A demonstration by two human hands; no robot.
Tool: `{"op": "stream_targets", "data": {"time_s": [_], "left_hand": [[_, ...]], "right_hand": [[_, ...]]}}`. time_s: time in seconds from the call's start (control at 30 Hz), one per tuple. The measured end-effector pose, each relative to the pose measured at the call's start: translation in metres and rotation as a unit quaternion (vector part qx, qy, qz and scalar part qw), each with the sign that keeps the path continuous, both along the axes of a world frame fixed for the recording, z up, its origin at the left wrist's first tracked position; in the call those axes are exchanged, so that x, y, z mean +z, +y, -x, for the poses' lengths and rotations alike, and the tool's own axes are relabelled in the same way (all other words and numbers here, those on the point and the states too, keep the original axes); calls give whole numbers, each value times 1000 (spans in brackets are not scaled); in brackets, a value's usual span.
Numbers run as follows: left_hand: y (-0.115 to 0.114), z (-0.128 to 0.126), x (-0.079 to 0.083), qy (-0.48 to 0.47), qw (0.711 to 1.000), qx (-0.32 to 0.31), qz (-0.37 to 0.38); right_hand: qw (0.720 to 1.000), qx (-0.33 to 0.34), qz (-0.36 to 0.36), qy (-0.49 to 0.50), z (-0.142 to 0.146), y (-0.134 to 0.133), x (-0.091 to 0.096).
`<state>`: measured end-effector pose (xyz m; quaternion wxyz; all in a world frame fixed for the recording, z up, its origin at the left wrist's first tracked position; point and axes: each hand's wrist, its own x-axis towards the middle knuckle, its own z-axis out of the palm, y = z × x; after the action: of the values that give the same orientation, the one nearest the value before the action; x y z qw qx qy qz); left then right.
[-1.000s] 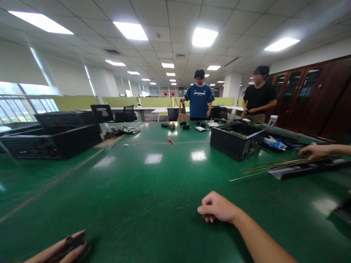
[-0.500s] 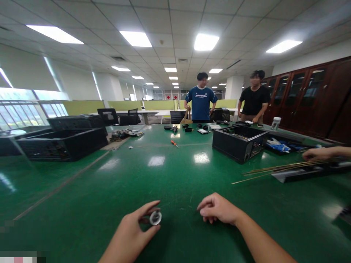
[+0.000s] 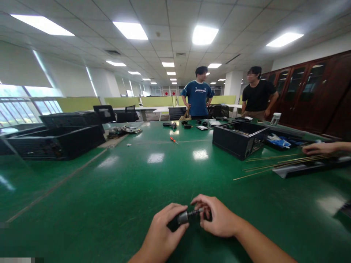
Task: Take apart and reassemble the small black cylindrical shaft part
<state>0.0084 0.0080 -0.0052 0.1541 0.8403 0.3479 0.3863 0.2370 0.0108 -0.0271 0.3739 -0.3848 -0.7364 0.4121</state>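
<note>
Left hand [image 3: 164, 228], head view: thumb and fingers clamped about a dark cylinder [image 3: 182, 218] with a metallic end, over the green table [image 3: 131, 193], its slim shaft [image 3: 194, 212] directed toward the right hand [image 3: 219, 219]. Right fingers curl around the tip; whether they grip it cannot be told. Good control probably requires a firm cylinder and fingertips aligned with the shaft. Lettering on the blue shirt [image 3: 198, 104] is too blurred to read.

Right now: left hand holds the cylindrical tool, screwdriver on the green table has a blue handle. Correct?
Not the colour: the head view shows the screwdriver on the green table has an orange-red handle. The left hand does hold the cylindrical tool.
</note>
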Motion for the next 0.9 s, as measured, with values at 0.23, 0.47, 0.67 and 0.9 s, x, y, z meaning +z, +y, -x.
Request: {"op": "stream_targets", "data": {"time_s": [0.23,0.47,0.67,0.9], "left_hand": [[3,-2,-1,-17,1000,3,1],[6,0,-5,-28,999,-21,7],[3,-2,-10,-16,999,-36,21],[2,-3,-9,-20,999,-41,-4]], "right_hand": [[987,-67,-100,-106,3,-9,9],[984,-66,-125,-105,5,-10,14],[984,-33,-131,-115,4,-9,11],[982,-23,-120,-141,5,-8,13]]}}
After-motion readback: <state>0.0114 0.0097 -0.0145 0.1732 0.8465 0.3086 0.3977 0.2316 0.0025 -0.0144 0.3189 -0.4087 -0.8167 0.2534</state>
